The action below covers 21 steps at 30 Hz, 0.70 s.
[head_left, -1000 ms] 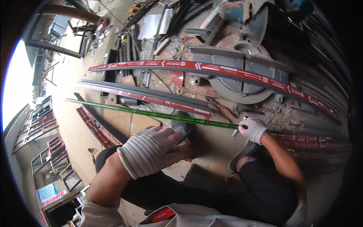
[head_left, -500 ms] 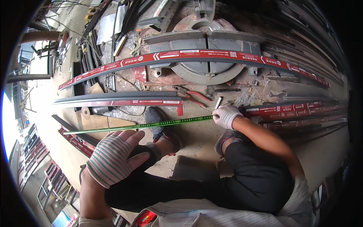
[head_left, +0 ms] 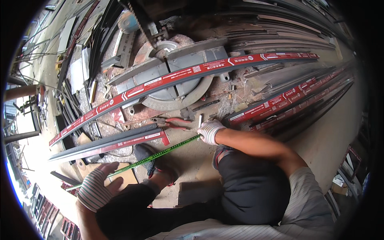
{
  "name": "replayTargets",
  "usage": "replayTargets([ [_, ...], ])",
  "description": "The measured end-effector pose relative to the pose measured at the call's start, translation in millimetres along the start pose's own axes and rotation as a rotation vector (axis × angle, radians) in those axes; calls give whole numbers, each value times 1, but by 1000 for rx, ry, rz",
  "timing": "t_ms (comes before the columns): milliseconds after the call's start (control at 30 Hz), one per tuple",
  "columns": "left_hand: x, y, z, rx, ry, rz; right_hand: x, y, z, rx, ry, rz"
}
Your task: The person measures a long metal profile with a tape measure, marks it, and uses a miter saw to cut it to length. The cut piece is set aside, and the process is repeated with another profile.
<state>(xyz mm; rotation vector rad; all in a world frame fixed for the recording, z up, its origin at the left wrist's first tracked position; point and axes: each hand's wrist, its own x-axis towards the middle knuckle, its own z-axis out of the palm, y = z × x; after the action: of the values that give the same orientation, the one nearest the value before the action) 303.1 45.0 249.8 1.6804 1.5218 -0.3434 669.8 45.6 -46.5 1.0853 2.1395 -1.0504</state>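
A green tape measure blade (head_left: 160,153) stretches slantwise across in front of me. Its right end runs into the closed fingers of my right hand (head_left: 211,132), which wears a striped fingerless glove. A slim white pen-like stick (head_left: 200,121) sticks up from the same fingers. My left hand (head_left: 96,190), gloved alike, is open by the blade's left part, thumb and fingers apart with the blade passing through the gap; whether it touches is unclear. Just beyond lie red-handled pliers (head_left: 172,122) and a grey profile bar with a red label strip (head_left: 116,143).
A long red-labelled bar (head_left: 160,83) lies across the round-based mitre saw (head_left: 176,94). More labelled bars (head_left: 276,100) are stacked at right. Dark lengths of profile crowd the far right and far left. My shoe (head_left: 145,156) stands beneath the blade.
My view has swung to the right, so the saw and bars appear tilted and shifted left. My left hand's fingers have moved from flat over the blade to spread around it. My right hand keeps its hold.
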Motion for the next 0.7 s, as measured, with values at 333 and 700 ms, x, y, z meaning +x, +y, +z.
replayTargets([
  [333,31,-40,4,-162,66,-36,4,6,9,33,-20,33],
  [700,34,-25,2,-199,14,-80,0,9,17,6,67,-14],
])
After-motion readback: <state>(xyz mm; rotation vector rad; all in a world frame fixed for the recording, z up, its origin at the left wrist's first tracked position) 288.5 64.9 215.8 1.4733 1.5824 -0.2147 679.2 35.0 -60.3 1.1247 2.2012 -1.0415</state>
